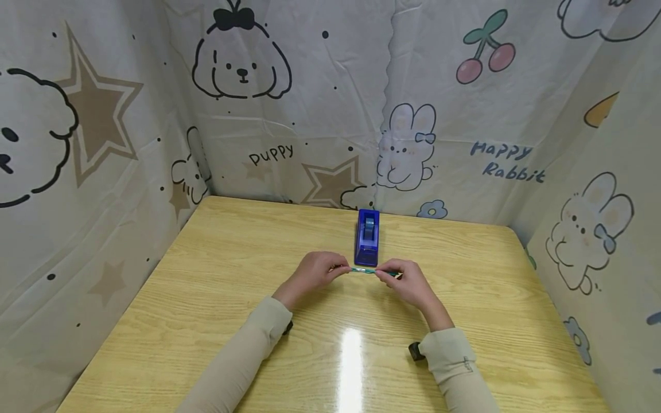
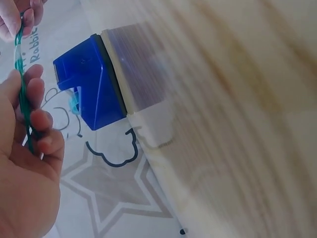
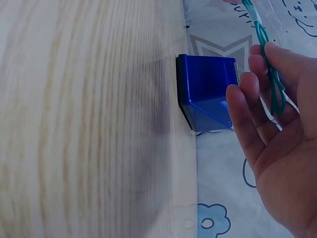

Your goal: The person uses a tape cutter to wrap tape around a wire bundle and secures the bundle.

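A thin bundle of green cord [image 1: 362,270] is stretched level between the two hands, in front of a blue tape dispenser [image 1: 367,238]. My left hand [image 1: 319,271] pinches its left end between thumb and fingers. On the other end, my right hand [image 1: 408,281] has a pinch grip, and loops of the cord [image 3: 272,74] lie along the fingers in the right wrist view. A clear, shiny band, apparently tape [image 2: 18,51], wraps the middle of the bundle between the hands. The dispenser holds a roll of tape [image 1: 369,228] and touches neither hand.
The wooden table [image 1: 248,241] carries the dispenser near its back edge. Printed cloth curtains [image 1: 320,115] stand behind the table and along both sides. A light reflection shows on the tabletop near the front.
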The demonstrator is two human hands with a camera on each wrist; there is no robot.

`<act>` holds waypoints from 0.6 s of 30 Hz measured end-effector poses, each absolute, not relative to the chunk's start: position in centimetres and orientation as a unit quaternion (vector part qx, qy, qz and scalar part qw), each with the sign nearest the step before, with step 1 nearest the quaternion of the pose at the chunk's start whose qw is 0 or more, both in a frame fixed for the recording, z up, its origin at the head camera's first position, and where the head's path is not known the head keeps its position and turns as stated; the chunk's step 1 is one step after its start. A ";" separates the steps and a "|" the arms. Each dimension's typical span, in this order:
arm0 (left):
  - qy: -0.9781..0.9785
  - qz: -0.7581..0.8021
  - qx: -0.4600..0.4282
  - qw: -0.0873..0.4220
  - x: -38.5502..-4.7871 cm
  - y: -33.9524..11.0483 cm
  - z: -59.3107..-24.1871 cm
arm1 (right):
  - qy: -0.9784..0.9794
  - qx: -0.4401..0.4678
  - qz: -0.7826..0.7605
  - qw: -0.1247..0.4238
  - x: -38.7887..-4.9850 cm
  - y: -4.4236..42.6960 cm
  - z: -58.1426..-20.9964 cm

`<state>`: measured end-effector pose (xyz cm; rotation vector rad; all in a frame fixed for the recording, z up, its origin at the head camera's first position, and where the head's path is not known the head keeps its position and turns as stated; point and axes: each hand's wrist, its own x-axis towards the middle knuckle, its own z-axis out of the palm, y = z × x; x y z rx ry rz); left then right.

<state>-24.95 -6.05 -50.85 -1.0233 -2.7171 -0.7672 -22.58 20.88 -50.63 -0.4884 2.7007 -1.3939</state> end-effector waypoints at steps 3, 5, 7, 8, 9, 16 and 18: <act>-0.895 -0.292 -0.334 0.043 -25.0 -6.5 -51.0 | 0.877 -0.155 -0.454 0.031 -22.6 21.0 -50.8; -0.891 -0.317 -0.323 0.025 -25.1 -6.8 -51.0 | 0.878 -0.150 -0.453 0.029 -22.6 21.2 -50.9; -0.887 -0.342 -0.309 0.012 -25.1 -7.2 -51.0 | 0.879 -0.144 -0.454 0.026 -22.6 21.5 -50.9; -0.886 -0.352 -0.302 0.006 -25.1 -7.4 -51.0 | 0.879 -0.141 -0.454 0.024 -22.6 21.6 -51.0; -0.883 -0.363 -0.298 0.002 -25.2 -7.5 -51.0 | 0.879 -0.139 -0.456 0.022 -22.6 21.7 -51.0; -0.865 -0.412 -0.286 -0.022 -25.4 -8.0 -51.0 | 0.866 -0.130 -0.482 0.032 -22.7 21.9 -51.0; -0.865 -0.417 -0.280 -0.021 -25.4 -8.1 -51.1 | 0.859 -0.121 -0.495 0.038 -22.8 22.0 -51.1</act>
